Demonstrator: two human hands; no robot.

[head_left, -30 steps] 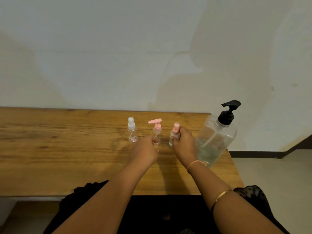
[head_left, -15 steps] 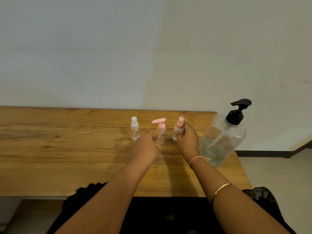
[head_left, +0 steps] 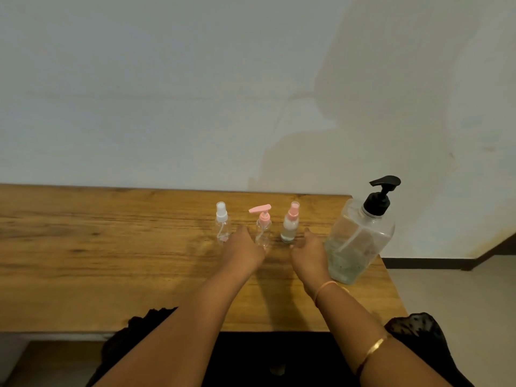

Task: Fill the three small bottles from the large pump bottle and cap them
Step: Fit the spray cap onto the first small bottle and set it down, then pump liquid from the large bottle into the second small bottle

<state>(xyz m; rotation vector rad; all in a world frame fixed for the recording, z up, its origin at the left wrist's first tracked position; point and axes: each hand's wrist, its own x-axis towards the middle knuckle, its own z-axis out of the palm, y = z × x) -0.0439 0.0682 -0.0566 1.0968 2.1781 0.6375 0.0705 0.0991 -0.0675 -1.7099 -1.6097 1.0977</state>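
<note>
Left hand (head_left: 244,251) by clear pink-pump bottle (head_left: 263,233), grip unclear; right hand (head_left: 310,254) slack beside part-filled pink-capped bottle (head_left: 289,227).

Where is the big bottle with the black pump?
In the head view, the big pump bottle stands at the right end of the wooden table, right of the pink-capped spray bottle and close beside the right hand.
</note>
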